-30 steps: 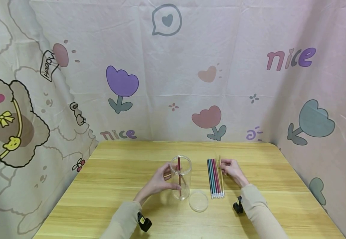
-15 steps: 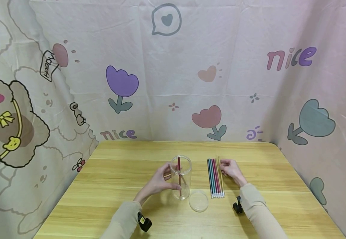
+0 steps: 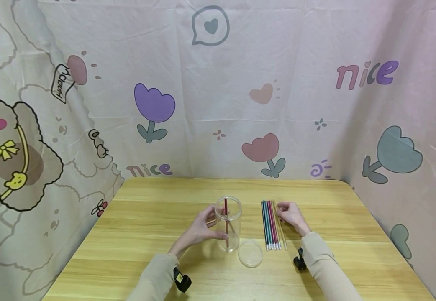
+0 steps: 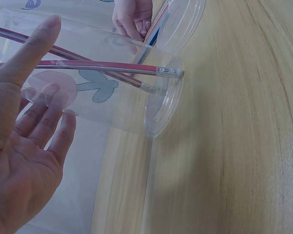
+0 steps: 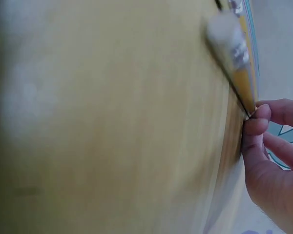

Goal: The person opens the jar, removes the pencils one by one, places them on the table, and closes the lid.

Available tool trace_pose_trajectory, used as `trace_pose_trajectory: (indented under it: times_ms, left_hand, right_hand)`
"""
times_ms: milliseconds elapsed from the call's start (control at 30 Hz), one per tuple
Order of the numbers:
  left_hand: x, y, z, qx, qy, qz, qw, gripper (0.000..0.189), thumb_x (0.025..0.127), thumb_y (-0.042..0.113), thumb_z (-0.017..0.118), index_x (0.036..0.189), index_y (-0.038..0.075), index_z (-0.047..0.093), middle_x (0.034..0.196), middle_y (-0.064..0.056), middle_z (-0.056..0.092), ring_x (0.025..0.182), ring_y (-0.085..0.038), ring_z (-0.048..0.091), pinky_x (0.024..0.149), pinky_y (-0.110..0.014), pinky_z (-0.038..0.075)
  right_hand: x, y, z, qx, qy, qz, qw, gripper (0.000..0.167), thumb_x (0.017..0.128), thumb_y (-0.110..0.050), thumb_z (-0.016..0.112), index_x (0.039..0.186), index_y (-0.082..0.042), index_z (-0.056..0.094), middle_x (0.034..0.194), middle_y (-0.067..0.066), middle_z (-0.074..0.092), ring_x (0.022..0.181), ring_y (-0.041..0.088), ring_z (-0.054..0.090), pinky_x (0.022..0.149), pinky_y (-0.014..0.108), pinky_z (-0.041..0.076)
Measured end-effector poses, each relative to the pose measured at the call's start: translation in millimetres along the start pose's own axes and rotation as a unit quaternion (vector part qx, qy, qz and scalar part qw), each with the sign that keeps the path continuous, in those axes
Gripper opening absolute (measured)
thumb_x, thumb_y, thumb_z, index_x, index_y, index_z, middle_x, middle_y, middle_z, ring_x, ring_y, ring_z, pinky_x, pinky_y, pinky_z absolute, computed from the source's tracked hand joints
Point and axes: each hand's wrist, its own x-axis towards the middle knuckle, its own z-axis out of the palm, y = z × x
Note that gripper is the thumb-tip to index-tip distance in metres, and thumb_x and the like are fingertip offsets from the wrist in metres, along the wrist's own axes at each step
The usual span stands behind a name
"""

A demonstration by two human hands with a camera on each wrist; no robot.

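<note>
My left hand (image 3: 198, 229) holds a clear cylindrical jar (image 3: 236, 232) upright on the table, thumb on the near side and fingers around the back. Two red striped pencils (image 4: 107, 65) lean inside the jar, eraser ends down. With thumb and fingertips, my right hand (image 3: 291, 215) pinches a yellow pencil (image 3: 282, 232) at the right side of a row of pencils (image 3: 269, 221). Its eraser end is angled away from the row, blurred in the right wrist view. Teal, pink and yellow pencils make up the row, erasers toward me.
A round clear lid (image 3: 250, 254) lies flat between the jar and the pencil row. The wooden table (image 3: 157, 209) ends at a printed cloth backdrop (image 3: 218, 104) behind and at both sides.
The yellow pencil's eraser end has swung right, away from the row, and its far end has come down closer to me. The left hand and jar have stayed put.
</note>
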Motion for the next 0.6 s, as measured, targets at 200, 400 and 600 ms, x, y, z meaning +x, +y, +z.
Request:
trace_pose_trajectory:
  times_ms: [200,400,600]
  left_hand:
    - [-0.7,-1.2,-0.3,0.003,0.001,0.000,1.0000,0.073,0.074,0.014,0.090,0.135,0.004,0.050,0.144,-0.021,0.058,0.137,-0.042,0.052,0.118,-0.057,0.039]
    - [-0.4,-2.8,-0.1,-0.002,-0.002,0.001,1.0000,0.074,0.074,0.013,0.090,0.135,0.003,0.050,0.145,-0.023,0.056,0.137,-0.043,0.052,0.119,-0.058,0.038]
    - [-0.6,-2.0,0.2,-0.001,0.000,0.000,1.0000,0.073,0.074,0.012,0.090,0.134,0.003,0.050,0.144,-0.026,0.056,0.136,-0.043,0.052,0.118,-0.058,0.039]
  right_hand:
    - [-1.8,-1.1,-0.4,-0.011,0.001,0.002,0.9999,0.055,0.089,0.008,0.059,0.139,0.020,0.041,0.091,0.016,0.065,0.065,0.012,0.057,0.053,0.018,0.053]
    - [-2.1,-3.2,0.1,-0.033,0.008,-0.001,0.9994,0.056,0.086,0.007,0.062,0.138,0.020,0.043,0.091,0.018,0.066,0.064,0.013,0.059,0.054,0.021,0.056]
    - [-1.2,-1.9,0.2,-0.038,0.010,0.003,0.9992,0.053,0.088,0.004,0.065,0.136,0.019,0.046,0.095,0.021,0.067,0.065,0.014,0.062,0.056,0.023,0.059]
